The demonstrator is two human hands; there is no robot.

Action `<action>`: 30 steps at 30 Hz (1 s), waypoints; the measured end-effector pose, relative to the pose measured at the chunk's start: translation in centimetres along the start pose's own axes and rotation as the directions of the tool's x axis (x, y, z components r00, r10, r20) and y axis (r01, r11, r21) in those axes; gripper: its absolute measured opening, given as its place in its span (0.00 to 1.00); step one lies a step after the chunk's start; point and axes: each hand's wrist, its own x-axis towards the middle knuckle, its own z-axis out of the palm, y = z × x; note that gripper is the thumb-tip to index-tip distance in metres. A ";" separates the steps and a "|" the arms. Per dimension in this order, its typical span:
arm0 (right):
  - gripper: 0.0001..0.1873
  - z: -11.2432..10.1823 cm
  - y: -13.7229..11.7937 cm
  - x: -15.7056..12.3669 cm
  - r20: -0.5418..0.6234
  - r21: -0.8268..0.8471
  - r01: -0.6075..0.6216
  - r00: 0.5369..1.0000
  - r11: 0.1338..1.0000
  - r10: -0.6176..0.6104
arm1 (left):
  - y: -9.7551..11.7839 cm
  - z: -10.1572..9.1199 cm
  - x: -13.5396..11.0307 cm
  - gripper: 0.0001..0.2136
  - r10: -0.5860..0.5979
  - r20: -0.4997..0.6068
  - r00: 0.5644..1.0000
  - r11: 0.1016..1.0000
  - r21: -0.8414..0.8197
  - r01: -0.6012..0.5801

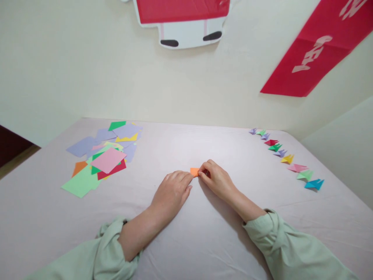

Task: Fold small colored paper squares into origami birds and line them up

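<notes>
A small folded piece of orange paper (194, 171) lies on the cloth in the middle of the table, between my two hands. My left hand (173, 191) rests palm down with its fingers together, and its fingertips press the paper's left end against the cloth. Thumb and forefinger of my right hand (215, 178) pinch the right end of the paper, with the other fingers curled in. Part of the paper is hidden under the fingertips of both hands.
Loose sheets of coloured paper (108, 160) lie in an overlapping heap on the left. Along the right side runs a slanting row of several small folded paper figures (288, 159). A pale wall (186, 85) with a red banner (311, 54) stands behind the cloth-covered table (186, 237).
</notes>
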 end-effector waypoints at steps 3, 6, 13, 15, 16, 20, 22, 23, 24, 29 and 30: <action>0.06 0.2 0.0 0.1 0.004 -0.012 -0.013 1.000 1.000 0.013 | 0.4 -0.2 0.0 0.18 0.032 0.040 0.999 0.995 0.089 -0.035; 0.05 0.3 0.0 0.2 -0.004 -0.024 -0.023 1.000 0.999 0.023 | 0.6 0.0 0.0 0.17 0.043 0.055 0.998 0.985 0.166 -0.052; 0.05 0.6 -0.1 0.2 -0.028 -0.041 -0.041 0.999 0.998 0.039 | 0.4 1.0 -0.3 0.18 0.045 0.034 0.998 0.972 0.231 -0.051; 0.05 0.6 -0.2 0.2 -0.032 -0.049 -0.042 0.999 0.998 0.040 | 0.5 1.0 -0.3 0.17 0.045 0.036 0.998 0.969 0.240 -0.052; 0.05 0.6 -0.2 0.2 -0.033 -0.054 -0.043 0.999 0.998 0.041 | 0.5 1.0 -0.3 0.17 0.046 0.036 0.998 0.969 0.243 -0.053; 0.05 0.6 -0.5 0.2 -0.036 -0.067 -0.057 0.998 0.996 0.055 | 0.5 1.1 -0.3 0.17 0.044 0.037 0.998 0.968 0.247 -0.052; 0.05 0.6 -0.6 0.1 -0.035 -0.070 -0.061 0.998 0.996 0.058 | 0.6 1.1 -0.3 0.17 0.043 0.038 0.998 0.967 0.250 -0.051; 0.05 0.6 -0.6 0.1 -0.035 -0.073 -0.061 0.998 0.995 0.058 | 0.6 1.1 -0.3 0.17 0.042 0.038 0.998 0.966 0.252 -0.050; 0.05 0.6 -0.6 0.1 -0.037 -0.076 -0.060 0.998 0.995 0.058 | 0.6 1.1 -0.3 0.17 0.040 0.039 0.998 0.966 0.255 -0.048; 0.05 0.7 -0.6 0.1 -0.040 -0.092 -0.055 0.998 0.994 0.051 | 0.7 1.0 -0.3 0.16 0.033 0.044 0.998 0.965 0.260 -0.043; 0.05 0.7 -0.6 0.1 -0.037 -0.096 -0.055 0.998 0.994 0.052 | 0.8 0.9 -0.3 0.16 0.031 0.045 0.999 0.966 0.257 -0.042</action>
